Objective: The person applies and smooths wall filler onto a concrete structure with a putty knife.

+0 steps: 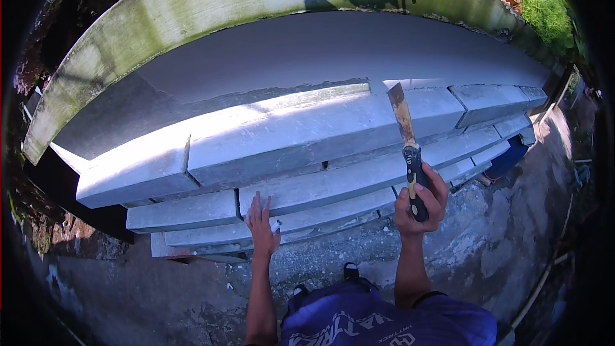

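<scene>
In my right hand [423, 208] is a knife-like scraper [403, 118] with a rusty flat blade and a black and yellow handle. Its blade points up and away from me, across the top layer of blocks. My left hand [261, 224] is open, fingers outstretched at the front edge of the pale grey concrete blocks [301, 192], near a dark vertical joint. Whether the fingertips touch the block I cannot tell. A small white object [276, 225] shows beside my left thumb, too small to name. The top-layer blocks [288, 134] are long, with dark gaps between them.
Behind the blocks rises a smooth grey wall [307, 57], under a curved, green-stained concrete rim [147, 25]. Bright green plants [538, 9] grow at the far right. Rough concrete ground [474, 243] lies near my feet, and a dark blue object [509, 159] stands by the blocks' right end.
</scene>
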### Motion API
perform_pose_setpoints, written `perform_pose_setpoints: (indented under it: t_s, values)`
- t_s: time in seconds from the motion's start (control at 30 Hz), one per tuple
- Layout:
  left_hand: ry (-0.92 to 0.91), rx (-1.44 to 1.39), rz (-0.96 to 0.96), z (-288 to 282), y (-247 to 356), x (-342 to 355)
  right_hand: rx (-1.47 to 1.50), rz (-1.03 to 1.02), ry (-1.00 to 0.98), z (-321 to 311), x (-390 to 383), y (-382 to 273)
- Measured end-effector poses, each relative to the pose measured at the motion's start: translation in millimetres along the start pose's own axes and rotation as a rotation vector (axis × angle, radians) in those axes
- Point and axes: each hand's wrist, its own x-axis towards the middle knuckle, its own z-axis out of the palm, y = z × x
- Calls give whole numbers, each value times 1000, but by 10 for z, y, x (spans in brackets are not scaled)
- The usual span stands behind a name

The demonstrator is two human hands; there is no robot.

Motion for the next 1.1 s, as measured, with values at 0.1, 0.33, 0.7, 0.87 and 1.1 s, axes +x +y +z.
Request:
perform_pose_setpoints:
  t_s: [0.1,0.33,0.7,0.87,1.1]
  values:
    - [137,-82,32,-169,256,41,-30,57,-1,-146,-130,58]
    - [343,115,181,-1116,1248,737,-131,140,-56,-625,-399,140]
    - [128,353,122,-874,2144,1471,-314,261,12,-1457,-694,353]
    - [113,404,139,-552,2584,1597,-372,287,47,-1781,-768,452]
    - [84,364,253,-85,3229,1741,-449,331,84,-2217,-880,594]
